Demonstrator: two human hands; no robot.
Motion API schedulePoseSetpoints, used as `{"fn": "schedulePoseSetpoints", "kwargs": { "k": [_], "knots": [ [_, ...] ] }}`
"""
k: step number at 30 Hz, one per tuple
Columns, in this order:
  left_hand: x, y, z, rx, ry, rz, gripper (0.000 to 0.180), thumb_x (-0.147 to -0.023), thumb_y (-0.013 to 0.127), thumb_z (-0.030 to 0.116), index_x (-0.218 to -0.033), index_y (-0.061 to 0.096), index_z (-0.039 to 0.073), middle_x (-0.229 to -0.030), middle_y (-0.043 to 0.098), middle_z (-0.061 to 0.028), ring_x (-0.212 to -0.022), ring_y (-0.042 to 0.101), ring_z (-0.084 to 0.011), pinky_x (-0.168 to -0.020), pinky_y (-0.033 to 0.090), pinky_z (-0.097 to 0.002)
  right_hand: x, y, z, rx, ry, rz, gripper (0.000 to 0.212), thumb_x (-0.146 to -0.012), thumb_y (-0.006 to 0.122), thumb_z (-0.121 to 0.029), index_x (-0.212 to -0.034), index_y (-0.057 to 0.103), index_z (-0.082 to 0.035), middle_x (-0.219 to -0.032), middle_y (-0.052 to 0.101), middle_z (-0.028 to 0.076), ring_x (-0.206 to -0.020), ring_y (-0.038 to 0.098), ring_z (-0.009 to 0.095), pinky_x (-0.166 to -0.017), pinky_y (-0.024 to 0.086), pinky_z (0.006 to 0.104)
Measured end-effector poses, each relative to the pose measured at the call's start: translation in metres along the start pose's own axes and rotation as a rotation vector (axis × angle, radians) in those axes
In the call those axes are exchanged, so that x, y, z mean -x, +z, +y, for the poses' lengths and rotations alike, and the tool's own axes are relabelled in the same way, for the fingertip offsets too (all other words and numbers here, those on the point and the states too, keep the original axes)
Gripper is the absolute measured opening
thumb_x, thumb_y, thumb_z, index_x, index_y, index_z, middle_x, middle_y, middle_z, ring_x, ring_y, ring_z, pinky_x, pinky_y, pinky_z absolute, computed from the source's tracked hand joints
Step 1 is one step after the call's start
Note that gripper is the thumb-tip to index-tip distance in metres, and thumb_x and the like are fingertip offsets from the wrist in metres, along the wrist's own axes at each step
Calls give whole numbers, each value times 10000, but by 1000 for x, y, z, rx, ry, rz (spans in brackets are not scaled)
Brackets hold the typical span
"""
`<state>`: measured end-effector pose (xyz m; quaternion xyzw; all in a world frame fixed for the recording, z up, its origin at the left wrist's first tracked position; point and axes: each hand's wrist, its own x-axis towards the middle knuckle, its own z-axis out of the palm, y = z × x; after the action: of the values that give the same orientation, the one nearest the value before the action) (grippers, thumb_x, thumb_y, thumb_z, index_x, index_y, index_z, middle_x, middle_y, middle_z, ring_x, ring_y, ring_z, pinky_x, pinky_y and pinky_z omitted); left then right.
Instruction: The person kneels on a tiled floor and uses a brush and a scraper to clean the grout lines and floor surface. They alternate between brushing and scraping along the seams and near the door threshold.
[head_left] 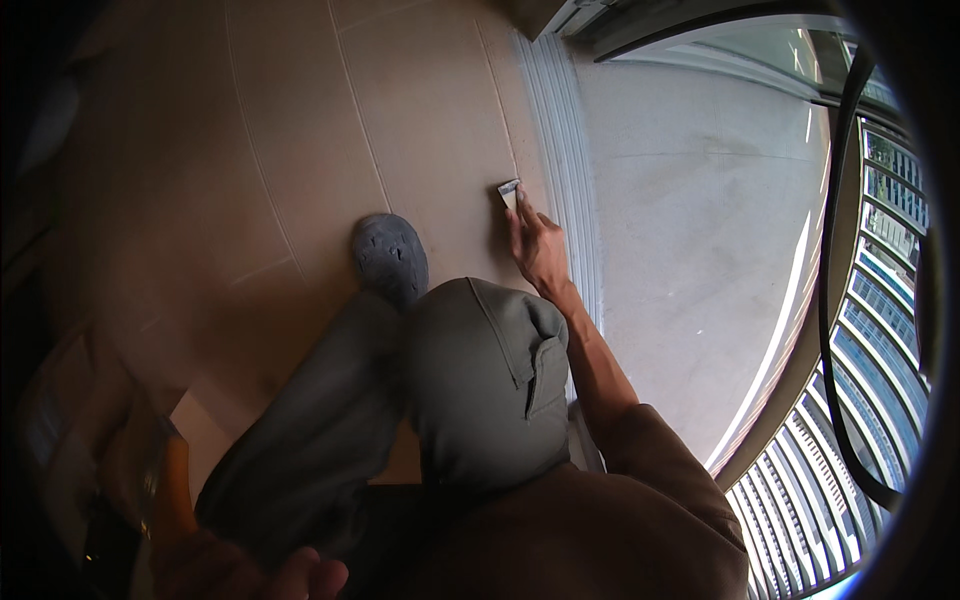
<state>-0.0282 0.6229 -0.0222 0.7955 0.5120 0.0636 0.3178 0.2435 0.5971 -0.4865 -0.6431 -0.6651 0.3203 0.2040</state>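
My right hand (541, 250) reaches down to the tiled floor (300, 130) and pinches a small flat whitish scraper (511, 195) with a dark smear along its front edge. The scraper is at a joint between tiles, beside the ribbed metal door track (565, 150). At the lower left, my left hand (265, 578) is in shadow with its fingers curled. An orange handle-like piece (178, 485) sticks up from it; what this belongs to is too dark and blurred to tell.
My bent knee (490, 380) in grey-green trousers and a dark grey shoe (391, 255) are between my hands. Right of the track lies a pale balcony floor (690, 240), bordered by a railing (840, 400). A black cable-like strip (826, 300) curves down at the right. A glass door panel (770, 50) is at the top right.
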Motion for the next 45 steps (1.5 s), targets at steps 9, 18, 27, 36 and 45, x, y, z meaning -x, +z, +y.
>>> {"fn": "schedulePoseSetpoints", "kwargs": {
  "k": [9, 18, 27, 36, 45],
  "knots": [
    [-5, 0, -7, -67, -13, -18, 169, -886, 779, 13, -734, 711, -9, -508, 516, -68, -400, 480, -173, -418, 321, -303, 14, -9, 8, 70, -43, -21, 497, -1006, 677, -227, -1474, 580, -92, -715, 629, 194, -581, 652, 384, -561, 531, 484],
    [1, 1, -5, -54, -62, -68, 125, -906, 780, 38, -805, 732, -18, -541, 538, -89, -425, 510, -194, -426, 334, -301, 5, -15, 8, 104, -6, -58, 503, -1005, 677, -213, -1481, 570, -92, -715, 625, 191, -582, 653, 383, -558, 530, 489],
    [2, -11, 8, -45, -134, -150, 73, -915, 782, 24, -890, 738, -28, -589, 576, -111, -464, 541, -200, -442, 376, -313, -20, -5, -10, 23, 44, -29, 491, -1025, 649, -190, -1476, 560, -18, -705, 645, 249, -583, 654, 403, -574, 508, 468],
    [6, -17, 1, 2, 36, -161, 190, -884, 790, -51, -1056, 708, -53, -771, 689, -150, -581, 619, -190, -503, 442, -317, -23, -6, -11, 56, -1, -29, 485, -1036, 629, -168, -1489, 549, -13, -728, 661, 292, -592, 678, 412, -581, 515, 472],
    [18, 2, 12, 90, -96, 127, 358, -812, 824, -112, -1135, 676, -67, -758, 696, -166, -580, 614, -229, -509, 444, -334, -186, 5, -37, 113, -48, -59, 397, -1063, 557, -218, -1372, 613, 26, -711, 617, 340, -602, 669, 464, -561, 503, 514]
  ]
}}
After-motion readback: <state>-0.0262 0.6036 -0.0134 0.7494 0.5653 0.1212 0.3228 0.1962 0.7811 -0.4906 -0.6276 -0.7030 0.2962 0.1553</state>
